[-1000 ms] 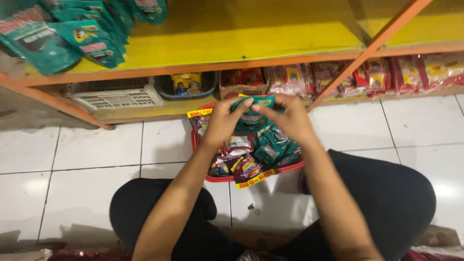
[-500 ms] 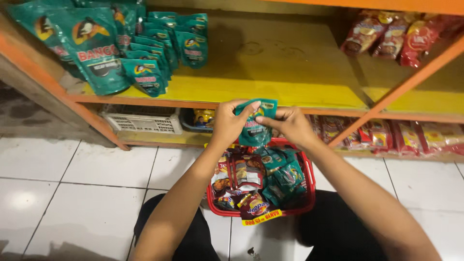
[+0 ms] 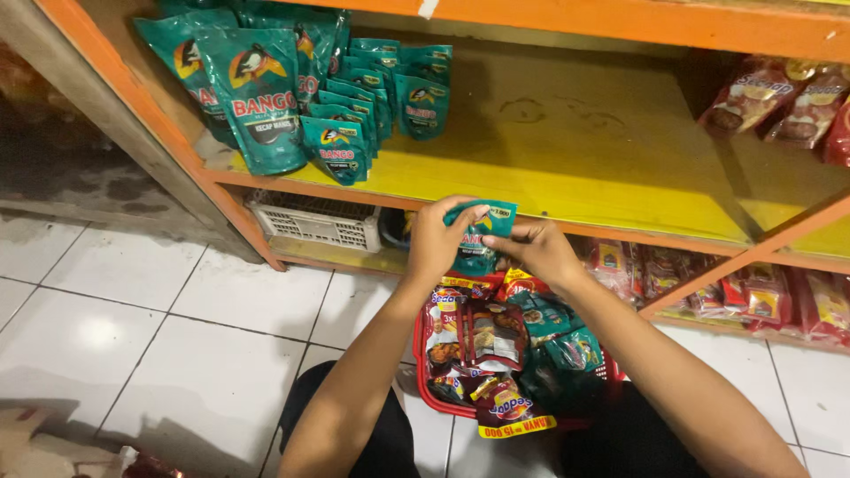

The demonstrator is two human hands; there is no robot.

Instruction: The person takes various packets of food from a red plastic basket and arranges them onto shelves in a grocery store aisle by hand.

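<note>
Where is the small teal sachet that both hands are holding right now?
In the head view, the small teal sachet sits mid-frame, pinched between the left hand and right hand, just above the red basket and in front of the yellow shelf edge.

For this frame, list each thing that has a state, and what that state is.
Small teal sachet: held up between both hands, in front of the shelf edge.
Left hand: closed on the sachet's left side.
Right hand: pinching the sachet's right side.
Red plastic basket: on the floor tiles, full of packets.
Teal stand-up pouches: upright, in rows on the yellow shelf.
White plastic crate: stowed under the shelf.
</note>
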